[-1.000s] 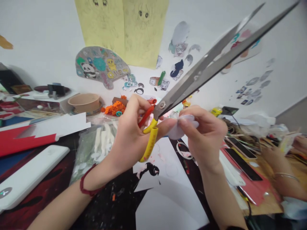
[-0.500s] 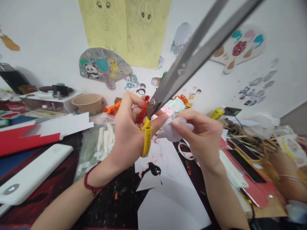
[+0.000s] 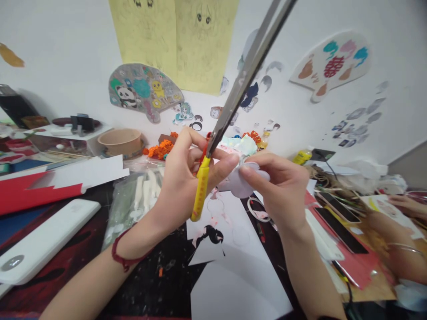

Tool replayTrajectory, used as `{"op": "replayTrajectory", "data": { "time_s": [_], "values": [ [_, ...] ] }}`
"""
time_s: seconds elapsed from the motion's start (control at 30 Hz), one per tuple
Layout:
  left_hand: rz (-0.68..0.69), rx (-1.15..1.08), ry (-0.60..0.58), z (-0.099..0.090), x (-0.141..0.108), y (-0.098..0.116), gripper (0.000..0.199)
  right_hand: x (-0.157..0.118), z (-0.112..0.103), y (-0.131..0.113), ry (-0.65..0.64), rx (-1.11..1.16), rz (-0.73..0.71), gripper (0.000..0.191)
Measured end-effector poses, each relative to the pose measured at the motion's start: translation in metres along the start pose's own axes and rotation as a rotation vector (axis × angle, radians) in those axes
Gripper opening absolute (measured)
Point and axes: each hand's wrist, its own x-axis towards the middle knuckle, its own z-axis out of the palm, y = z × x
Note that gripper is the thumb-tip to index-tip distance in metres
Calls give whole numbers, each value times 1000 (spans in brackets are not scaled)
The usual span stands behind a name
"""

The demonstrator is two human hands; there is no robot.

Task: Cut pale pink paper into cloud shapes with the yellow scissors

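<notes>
My left hand is closed around scissors with yellow and red handles. Their long metal blades point up and away to the right. The thumb and fingertips of this hand also reach the left edge of a white paper cutout with rounded lobes; whether they grip it I cannot tell. My right hand pinches that cutout between thumb and fingers. Below both hands lie white paper sheets with a black and pink paper piece on top.
On the left are a white power bank, red card and a plastic bag of white pieces. Phones lie on the right, beside another person's arm. A tape roll stands at the back.
The scissors have swung to a steeper angle, blades closer together and tips further left. My right hand and the cutout stay nearly in place. The other person's hand has shifted.
</notes>
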Motion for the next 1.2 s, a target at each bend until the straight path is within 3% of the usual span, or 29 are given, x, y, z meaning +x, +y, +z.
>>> {"op": "replayTrajectory", "data": {
  "time_s": [0.13, 0.33, 0.6, 0.77, 0.93, 1.2],
  "values": [
    [-32, -3, -27, 0, -1, -2, 48, 0, 2, 1, 5, 48, 13, 9],
    [-41, 40, -29, 1, 0, -5, 46, 3, 1, 3, 38, 73, -11, 6],
    [-200, 33, -175, 1, 0, -4, 45, 6, -8, 1, -59, -82, -60, 5],
    [-83, 51, -107, 1, 1, -10, 48, 6, -10, 2, -37, -68, 13, 8],
    [37, 110, 5, -2, 1, -16, 47, 7, -14, 2, -177, -126, 196, 10],
    [-49, 105, 17, 4, 1, -16, 56, 9, -19, 1, 38, -83, 53, 6]
  ]
}}
